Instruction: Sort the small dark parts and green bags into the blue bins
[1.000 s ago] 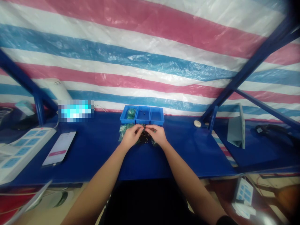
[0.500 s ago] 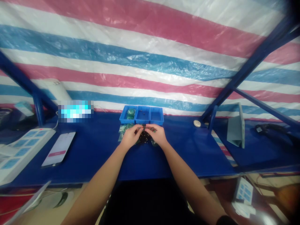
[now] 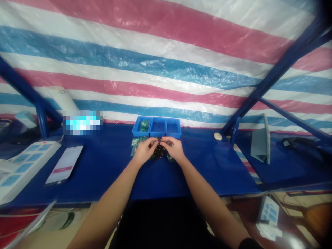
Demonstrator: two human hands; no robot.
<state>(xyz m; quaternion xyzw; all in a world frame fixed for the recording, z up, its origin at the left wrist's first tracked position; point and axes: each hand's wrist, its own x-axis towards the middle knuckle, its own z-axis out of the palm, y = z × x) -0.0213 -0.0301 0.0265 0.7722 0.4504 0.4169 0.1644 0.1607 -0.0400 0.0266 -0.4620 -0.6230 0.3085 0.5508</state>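
Fingertips [image 3: 155, 141] of left hand [image 3: 144, 151] and right hand [image 3: 175, 149] pinched together on a small dark part [image 3: 158, 139], low over the dark heap [image 3: 159, 152] on the blue table [image 3: 109, 162], just before the blue bins [image 3: 157, 127], likely for short reach.

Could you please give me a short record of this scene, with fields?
Left hand: pinches the dark packet at its top edge
Right hand: pinches the same edge
Beneath: green bags on the table
Behind: three blue bins in a row; the left one holds green bags
Left side: phone and power strip
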